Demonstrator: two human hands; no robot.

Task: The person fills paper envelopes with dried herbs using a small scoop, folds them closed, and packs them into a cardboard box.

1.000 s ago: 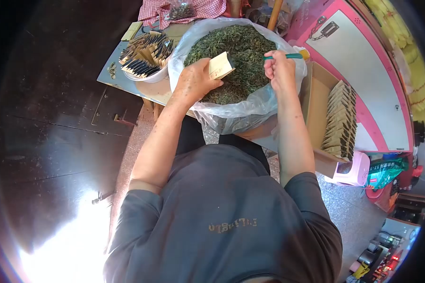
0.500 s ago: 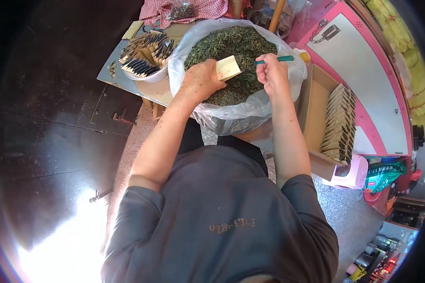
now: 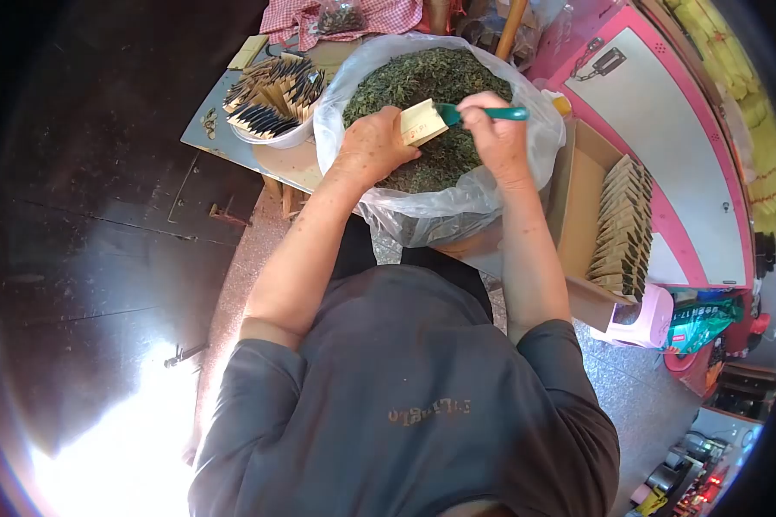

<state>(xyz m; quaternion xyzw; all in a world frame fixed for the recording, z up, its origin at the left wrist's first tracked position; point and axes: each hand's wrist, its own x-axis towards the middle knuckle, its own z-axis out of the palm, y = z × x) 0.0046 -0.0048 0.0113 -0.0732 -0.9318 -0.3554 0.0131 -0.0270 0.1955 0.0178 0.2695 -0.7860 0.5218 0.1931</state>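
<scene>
My left hand grips a small tan paper packet with faint red print, tilted with its mouth toward the right. In my right hand is a green spoon, its head at the packet's mouth; whether it is inside, I cannot tell. Both hands are above a heap of dried green leaves, which fills a container lined with a clear plastic bag. The container itself is mostly hidden by the bag.
Left of the bag, a white tub holds many packets with dark ends. A cardboard box on the right contains a row of similar packets. Behind lies a red checked cloth. A pink-and-white cabinet stands at right.
The green spoon has come up from the right to the packet's mouth, its head now showing. My left hand and the packet have shifted only slightly.
</scene>
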